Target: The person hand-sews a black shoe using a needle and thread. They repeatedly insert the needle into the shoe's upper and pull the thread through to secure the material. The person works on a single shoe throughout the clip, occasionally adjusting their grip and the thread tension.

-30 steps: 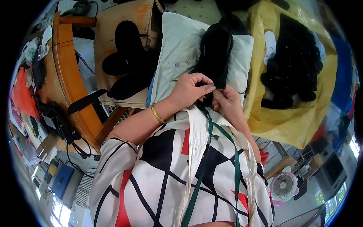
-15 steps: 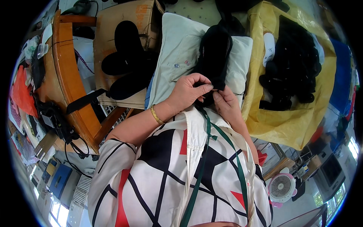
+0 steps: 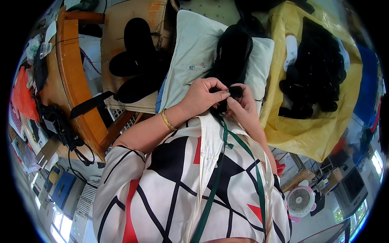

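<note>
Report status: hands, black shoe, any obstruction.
Left hand pinched at, right hand gripping, near end of black shoe. Shoe over pale pillow. Hands partly hide that end.

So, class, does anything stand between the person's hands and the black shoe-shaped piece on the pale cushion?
Nothing visible does: the right hand grips the near end of the black shoe-shaped piece, and the left hand pinches close beside it. The pale cushion lies underneath, not between.

Workshop, black sole-shaped pieces [image 3: 139,38] on cardboard [image 3: 115,30], dark pile [image 3: 316,69] on yellow sheet [image 3: 300,139]
</note>
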### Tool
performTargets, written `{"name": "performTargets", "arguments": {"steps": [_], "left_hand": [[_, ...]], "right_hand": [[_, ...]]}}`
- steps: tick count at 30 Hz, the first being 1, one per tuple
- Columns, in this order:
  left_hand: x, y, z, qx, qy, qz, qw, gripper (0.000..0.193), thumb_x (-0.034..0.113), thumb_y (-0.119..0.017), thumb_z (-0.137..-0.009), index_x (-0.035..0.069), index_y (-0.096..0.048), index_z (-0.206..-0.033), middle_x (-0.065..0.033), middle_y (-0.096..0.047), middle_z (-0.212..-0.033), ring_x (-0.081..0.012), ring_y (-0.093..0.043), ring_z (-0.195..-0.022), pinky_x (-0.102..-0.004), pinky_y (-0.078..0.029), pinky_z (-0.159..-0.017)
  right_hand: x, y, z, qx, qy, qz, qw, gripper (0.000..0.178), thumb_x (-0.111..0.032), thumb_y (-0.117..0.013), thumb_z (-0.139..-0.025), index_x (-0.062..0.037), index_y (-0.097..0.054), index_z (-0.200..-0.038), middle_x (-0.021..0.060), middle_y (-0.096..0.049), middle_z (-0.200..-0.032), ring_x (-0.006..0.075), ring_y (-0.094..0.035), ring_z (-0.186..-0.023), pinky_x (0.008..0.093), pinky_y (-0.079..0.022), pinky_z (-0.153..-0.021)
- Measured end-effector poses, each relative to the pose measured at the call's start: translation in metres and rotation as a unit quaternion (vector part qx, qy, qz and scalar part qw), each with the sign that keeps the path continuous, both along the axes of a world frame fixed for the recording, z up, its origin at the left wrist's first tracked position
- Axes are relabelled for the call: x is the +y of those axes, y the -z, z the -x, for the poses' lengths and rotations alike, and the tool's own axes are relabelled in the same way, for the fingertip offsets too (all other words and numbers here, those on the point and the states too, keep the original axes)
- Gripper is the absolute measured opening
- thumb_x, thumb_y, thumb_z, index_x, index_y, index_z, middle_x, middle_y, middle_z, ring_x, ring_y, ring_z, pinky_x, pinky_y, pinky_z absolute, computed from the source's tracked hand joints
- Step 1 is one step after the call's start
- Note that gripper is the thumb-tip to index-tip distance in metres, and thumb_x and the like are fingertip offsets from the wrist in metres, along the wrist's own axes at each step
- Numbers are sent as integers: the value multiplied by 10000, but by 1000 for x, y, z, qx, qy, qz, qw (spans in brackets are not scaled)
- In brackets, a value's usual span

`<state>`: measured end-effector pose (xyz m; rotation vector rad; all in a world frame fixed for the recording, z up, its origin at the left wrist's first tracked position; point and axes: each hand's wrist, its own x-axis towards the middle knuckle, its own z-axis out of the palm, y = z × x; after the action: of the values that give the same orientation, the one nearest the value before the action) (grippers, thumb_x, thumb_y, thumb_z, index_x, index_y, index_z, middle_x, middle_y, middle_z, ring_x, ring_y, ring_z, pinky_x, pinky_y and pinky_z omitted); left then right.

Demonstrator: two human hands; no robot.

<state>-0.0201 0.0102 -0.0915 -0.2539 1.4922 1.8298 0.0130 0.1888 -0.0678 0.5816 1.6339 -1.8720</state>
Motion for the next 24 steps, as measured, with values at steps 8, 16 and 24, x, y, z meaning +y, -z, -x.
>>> {"name": "performTargets", "arguments": {"steps": [8, 16, 24], "left_hand": [[8, 21, -10, 100, 2, 10, 995, 71, 95, -706, -894, 39, -672, -922, -5, -675, -791, -59, -602, -682, -225, -496, -592], [-3, -12, -2, 79, 106, 30, 991, 179, 174, -663, -920, 38, -604, -1020, -5, -624, -827, -67, -586, -686, -238, -497, -621], [-30, -37, 28, 93, 144, 24, 985, 179, 192, -652, -890, 46, -589, -972, -23, -617, -822, -97, -595, -633, -258, -494, -541]], "right_hand": [[0, 1, 14, 111, -65, -92, 987, 268, -216, -636, -963, -38, -551, -1145, 40, -603, -856, 65, -537, -611, 223, -451, -529], [17, -5, 51, 431, -215, -276, 832, 178, -63, -660, -859, -44, -694, -1033, 112, -662, -1003, 307, -634, -793, 375, -514, -666], [-5, 18, 30, 206, -85, -107, 969, 32, 7, -654, -876, -18, -652, -896, 41, -543, -821, 174, -601, -750, 276, -523, -618]]}}
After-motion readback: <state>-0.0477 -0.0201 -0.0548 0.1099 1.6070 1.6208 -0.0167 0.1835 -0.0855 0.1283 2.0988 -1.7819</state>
